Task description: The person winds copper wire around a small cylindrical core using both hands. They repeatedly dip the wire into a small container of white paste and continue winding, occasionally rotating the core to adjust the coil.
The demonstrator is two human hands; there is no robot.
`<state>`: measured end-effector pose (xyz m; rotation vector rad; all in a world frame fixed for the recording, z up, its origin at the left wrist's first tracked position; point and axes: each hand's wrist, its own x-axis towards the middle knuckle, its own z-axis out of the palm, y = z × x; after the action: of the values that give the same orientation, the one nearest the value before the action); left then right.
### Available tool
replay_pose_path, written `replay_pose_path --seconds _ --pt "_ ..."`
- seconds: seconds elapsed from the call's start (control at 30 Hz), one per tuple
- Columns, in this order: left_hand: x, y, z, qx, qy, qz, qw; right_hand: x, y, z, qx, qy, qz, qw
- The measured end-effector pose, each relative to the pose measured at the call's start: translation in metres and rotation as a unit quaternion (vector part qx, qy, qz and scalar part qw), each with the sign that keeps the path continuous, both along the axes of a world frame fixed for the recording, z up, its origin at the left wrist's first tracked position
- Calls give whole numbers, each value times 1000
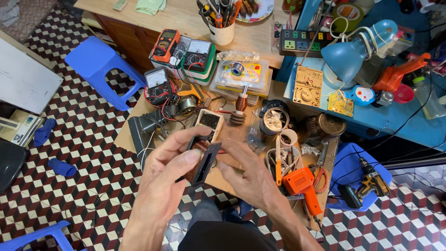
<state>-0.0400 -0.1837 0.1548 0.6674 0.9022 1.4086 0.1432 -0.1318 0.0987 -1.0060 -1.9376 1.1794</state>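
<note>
A checkered tile floor (83, 153) spreads under a low wooden bench (232, 135) crowded with meters and tools. Above its near edge, the left hand (162, 179) and right hand (248, 174) both grip a dark coil bobbin (203, 160) wound with copper wire. An orange soldering gun (302, 183) lies just beside the right hand; a blue stool (97, 65) stands well apart on the left, open floor around it.

Three meters (199, 55) sit on the bench, two blue stools (96, 60) stand on the floor, beside one blue lamp (347, 56) and one orange soldering gun (304, 186).
</note>
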Motion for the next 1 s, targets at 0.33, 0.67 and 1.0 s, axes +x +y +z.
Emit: replay_pose_path --seconds 0.33,0.67,1.0 --pt "-19 -89 -1 32 -40 35 998 -19 -67 -8 97 -16 -60 993" --pt "-21 -196 3 20 -45 44 998 -16 -142 -3 197 -29 -101 975" --pt "-56 -255 15 205 -111 148 961 25 -130 -50 255 -105 -132 952"
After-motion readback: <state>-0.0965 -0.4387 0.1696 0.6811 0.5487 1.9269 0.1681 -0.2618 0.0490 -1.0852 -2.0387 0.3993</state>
